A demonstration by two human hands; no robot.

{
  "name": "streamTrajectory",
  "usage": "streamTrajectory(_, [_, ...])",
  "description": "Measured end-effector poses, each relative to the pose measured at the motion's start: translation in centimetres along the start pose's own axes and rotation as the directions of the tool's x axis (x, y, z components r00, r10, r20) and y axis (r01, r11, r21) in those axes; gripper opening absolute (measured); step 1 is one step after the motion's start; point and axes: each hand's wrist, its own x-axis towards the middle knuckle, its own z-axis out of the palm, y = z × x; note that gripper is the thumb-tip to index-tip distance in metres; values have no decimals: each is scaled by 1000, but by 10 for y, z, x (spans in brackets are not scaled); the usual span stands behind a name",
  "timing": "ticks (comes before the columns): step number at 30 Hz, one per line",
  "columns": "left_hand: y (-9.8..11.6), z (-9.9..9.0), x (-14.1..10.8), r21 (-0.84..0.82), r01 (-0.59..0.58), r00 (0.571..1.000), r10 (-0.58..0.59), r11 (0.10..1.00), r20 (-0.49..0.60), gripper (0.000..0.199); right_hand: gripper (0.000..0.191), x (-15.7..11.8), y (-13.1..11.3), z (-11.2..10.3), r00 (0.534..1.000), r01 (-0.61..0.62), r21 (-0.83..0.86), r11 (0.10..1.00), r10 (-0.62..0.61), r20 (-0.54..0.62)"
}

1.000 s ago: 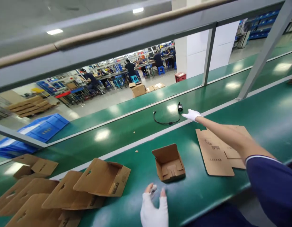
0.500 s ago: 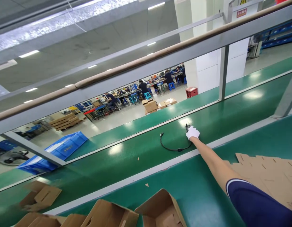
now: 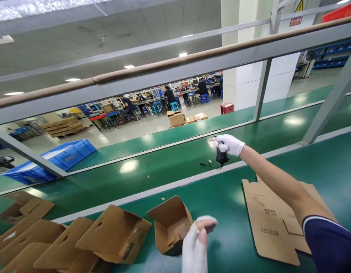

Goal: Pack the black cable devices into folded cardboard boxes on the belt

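My right hand (image 3: 229, 145), in a white glove, is out over the green conveyor belt. It grips a black block with a thin cord, which looks like a power adapter (image 3: 221, 155). The cord's loose ends (image 3: 207, 163) hang just left of the block. Low in the middle is my left hand (image 3: 196, 242), gloved with bare fingertips; its thumb and forefinger are curved and apart, with nothing seen between them. Right beside it stands an open cardboard box (image 3: 171, 227) with a folded cardboard piece inside.
Several open cardboard boxes (image 3: 115, 235) line the lower left, and another box (image 3: 29, 206) sits on the belt (image 3: 164, 167). Flat cardboard blanks (image 3: 273, 223) lie at right. A blue crate (image 3: 70, 155) is beyond the belt. Metal posts (image 3: 262, 91) and a rail cross in front.
My right hand has lifted the black adapter off the belt, and its cord now hangs bunched beneath it. My left hand has come into view at the bottom. The view has tilted downward.
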Motion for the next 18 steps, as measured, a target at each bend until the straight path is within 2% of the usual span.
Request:
streamTrajectory(2, [5,20,14,-287,190,976,-149,939,160,42,23,-45,-24,14,982,23,-74,997,-9,188])
streamTrajectory(4, [11,38,23,-461,402,906,-271,791,325,51,29,-91,-40,32,910,126,-199,972,-33,414])
streamTrajectory(5, [15,46,26,-517,486,865,-305,705,397,56,31,-114,-44,42,876,148,-246,958,-12,483])
streamTrajectory(7, [23,57,31,-607,578,814,-341,545,470,60,33,-154,-46,61,804,132,-355,925,110,585])
streamTrajectory(8, [27,59,33,-657,582,813,-361,480,457,65,33,-171,-43,70,759,104,-425,899,205,617])
streamTrajectory(9, [30,60,35,-718,547,831,-381,430,405,69,35,-185,-39,76,703,81,-496,864,303,643])
streamTrajectory(11, [37,54,38,-837,408,877,-412,365,248,64,37,-208,-28,84,591,30,-616,788,483,646])
streamTrajectory(12, [40,48,38,-878,330,895,-411,348,173,56,39,-216,-23,85,552,1,-656,754,547,629])
streamTrajectory(14, [45,34,36,-918,214,930,-357,335,87,37,41,-227,-18,84,504,-81,-704,706,638,582])
streamTrajectory(15, [47,27,33,-916,195,947,-310,350,83,29,42,-232,-17,83,489,-112,-723,682,671,557])
streamTrajectory(17, [50,17,25,-872,199,973,-199,448,120,28,38,-238,-21,81,493,-94,-760,643,693,526])
streamTrajectory(18, [50,13,20,-830,196,980,-138,523,144,36,33,-240,-24,81,516,-36,-778,627,678,523])
